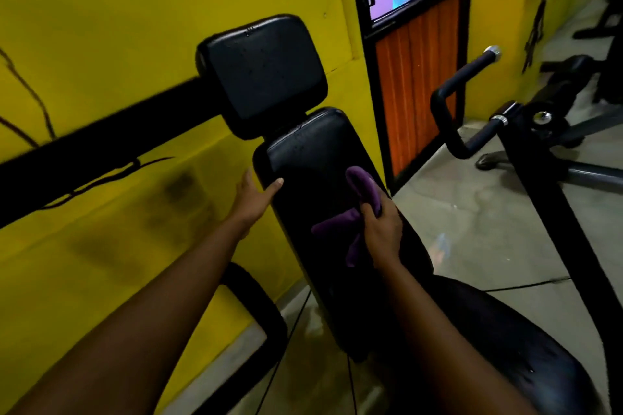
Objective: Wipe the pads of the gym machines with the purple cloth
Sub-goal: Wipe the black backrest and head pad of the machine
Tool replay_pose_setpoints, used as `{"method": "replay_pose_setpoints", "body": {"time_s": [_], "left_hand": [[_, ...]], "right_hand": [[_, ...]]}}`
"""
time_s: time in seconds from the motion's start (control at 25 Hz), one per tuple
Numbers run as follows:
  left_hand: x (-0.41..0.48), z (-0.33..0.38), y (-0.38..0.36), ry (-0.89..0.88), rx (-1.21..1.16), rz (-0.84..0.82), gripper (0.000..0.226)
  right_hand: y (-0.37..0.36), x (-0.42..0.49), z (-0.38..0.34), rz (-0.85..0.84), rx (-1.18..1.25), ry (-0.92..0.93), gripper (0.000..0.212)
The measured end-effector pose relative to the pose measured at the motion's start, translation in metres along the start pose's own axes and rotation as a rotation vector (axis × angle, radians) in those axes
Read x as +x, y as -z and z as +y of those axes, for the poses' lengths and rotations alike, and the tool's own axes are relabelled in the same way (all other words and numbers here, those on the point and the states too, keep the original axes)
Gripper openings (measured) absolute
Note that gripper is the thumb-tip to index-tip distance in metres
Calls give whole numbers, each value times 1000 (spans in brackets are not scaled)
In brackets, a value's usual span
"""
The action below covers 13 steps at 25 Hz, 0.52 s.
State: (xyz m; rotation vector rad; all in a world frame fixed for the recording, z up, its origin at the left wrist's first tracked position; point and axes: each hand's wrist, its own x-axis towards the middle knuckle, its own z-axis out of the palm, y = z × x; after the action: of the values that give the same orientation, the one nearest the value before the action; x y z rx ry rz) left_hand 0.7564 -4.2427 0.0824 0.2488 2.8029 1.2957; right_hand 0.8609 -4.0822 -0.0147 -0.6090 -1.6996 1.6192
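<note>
Wiping of the long back pad [317, 158], as seen from the head camera. The purple cloth [362, 187] is held bunched in the right hand [382, 229], whose fingers are curled tightly round it. The cloth is pressed against the right half of the pad's face, so that a thick wad is presented to the vinyl. One fold protrudes beyond the fingers, up the pad, and loose tails trail below and to the left of the grip, lying on the pad. The pad's left edge is clasped by the left hand [254, 197], thumb laid on the front, presumably to steady it against the wiping pressure. Droplets are seen on the head pad [266, 74] above, judged not yet wiped
</note>
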Motion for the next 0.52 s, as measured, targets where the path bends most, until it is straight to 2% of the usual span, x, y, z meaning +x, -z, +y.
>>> {"method": "replay_pose_setpoints", "body": {"time_s": [0.12, 0.2, 0.32, 0.36, 0.48, 0.52], "left_hand": [[45, -7, -5, 56, -157, 73, 86], [63, -11, -11, 26, -299, 54, 87], [81, -21, -20, 72, -488, -20, 103], [84, -24, -20, 77, -543, -47, 100], [83, -24, -22, 17, -642, -96, 65], [85, -27, -24, -5, -670, -93, 61]], "right_hand": [[-44, 24, -1, 47, 40, 39, 50], [-65, 36, -2, 35, 49, 105, 55], [-95, 53, -5, 17, -38, 265, 61], [-110, 56, -5, 9, -104, 333, 62], [-161, 49, 3, -34, -323, 509, 68], [-176, 46, 10, -25, -395, 554, 66]]}}
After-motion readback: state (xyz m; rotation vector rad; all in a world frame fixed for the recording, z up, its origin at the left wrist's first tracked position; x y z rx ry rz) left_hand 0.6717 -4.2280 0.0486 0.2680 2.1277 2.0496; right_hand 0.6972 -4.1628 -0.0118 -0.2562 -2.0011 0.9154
